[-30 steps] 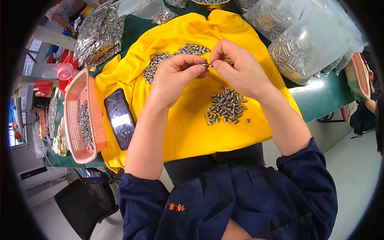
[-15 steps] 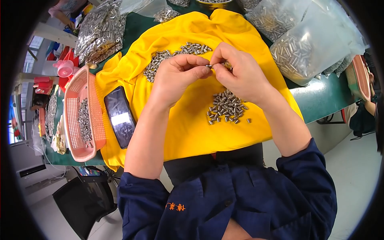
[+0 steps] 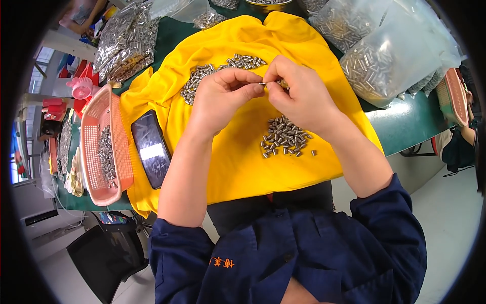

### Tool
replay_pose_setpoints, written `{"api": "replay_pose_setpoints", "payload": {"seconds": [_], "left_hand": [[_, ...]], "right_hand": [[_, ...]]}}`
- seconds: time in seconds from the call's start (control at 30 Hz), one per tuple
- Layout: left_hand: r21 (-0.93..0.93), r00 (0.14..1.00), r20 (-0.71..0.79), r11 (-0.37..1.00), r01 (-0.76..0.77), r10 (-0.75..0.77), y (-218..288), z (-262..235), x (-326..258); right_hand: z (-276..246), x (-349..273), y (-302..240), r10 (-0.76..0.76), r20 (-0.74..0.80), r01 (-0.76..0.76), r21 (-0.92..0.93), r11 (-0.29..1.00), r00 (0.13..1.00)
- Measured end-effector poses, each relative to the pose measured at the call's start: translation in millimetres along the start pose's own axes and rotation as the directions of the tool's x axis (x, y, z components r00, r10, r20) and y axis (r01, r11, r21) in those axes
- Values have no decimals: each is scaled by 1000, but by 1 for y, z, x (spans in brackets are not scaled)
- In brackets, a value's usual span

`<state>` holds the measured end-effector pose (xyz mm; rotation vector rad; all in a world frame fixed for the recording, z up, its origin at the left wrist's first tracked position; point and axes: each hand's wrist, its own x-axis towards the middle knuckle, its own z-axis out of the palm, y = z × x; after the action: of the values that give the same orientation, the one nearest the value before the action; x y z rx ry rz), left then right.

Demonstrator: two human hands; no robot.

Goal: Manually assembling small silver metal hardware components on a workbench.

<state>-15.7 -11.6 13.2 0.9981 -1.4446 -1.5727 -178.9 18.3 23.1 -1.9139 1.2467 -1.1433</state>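
Above a yellow cloth [image 3: 238, 172] my two hands meet, fingertip to fingertip. Thumb and forefinger of my left hand [image 3: 225, 99] pinch a small metal part [image 3: 262, 84]. My right hand [image 3: 298, 91] has its thumb and forefinger closed at the other end of that part; its exact kind is too small to make out. Behind my left hand lies a heap of small metal cylinders [image 3: 195, 81], partly covered by the hands. A second heap of similar cylinders [image 3: 284, 136] rests nearer to me, below my right hand.
A pink plastic basket [image 3: 125, 167] with metal parts stands at the left, beside a dark phone [image 3: 151, 149]. Bags of metal parts [image 3: 367, 68] lie at the back right, another bag [image 3: 126, 43] at the back left. Another person's arm [image 3: 93, 15] shows at the far left.
My right thumb and forefinger have shifted slightly around the small part. Both hands stay in nearly the same place, and the heaps look the same.
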Motion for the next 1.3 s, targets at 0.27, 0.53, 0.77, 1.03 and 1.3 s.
{"api": "replay_pose_setpoints", "payload": {"seconds": [0.27, 0.53, 0.77, 1.03, 1.3], "left_hand": [[-158, 998, -17, 986, 56, -60, 2, -16, 0], [-226, 996, 80, 974, -16, 35, 2, -3, -3], [-85, 996, 68, 995, -45, 51, 0, -4, -3], [3, 998, 24, 998, -63, 63, 5, 4, -5], [605, 971, 12, 772, -196, 238, 14, 11, -9]], "right_hand": [[-6, 2, 1, -98, -173, 104, 27, 994, 980], [-5, 0, -4, 15, -20, -12, 183, 983, 1000], [-5, -1, -6, -11, 25, 10, 25, 1000, 1000], [-1, 0, -4, -4, 30, 5, -51, 999, 1000], [6, -2, 3, -51, 24, 55, -214, 975, 998]]}}
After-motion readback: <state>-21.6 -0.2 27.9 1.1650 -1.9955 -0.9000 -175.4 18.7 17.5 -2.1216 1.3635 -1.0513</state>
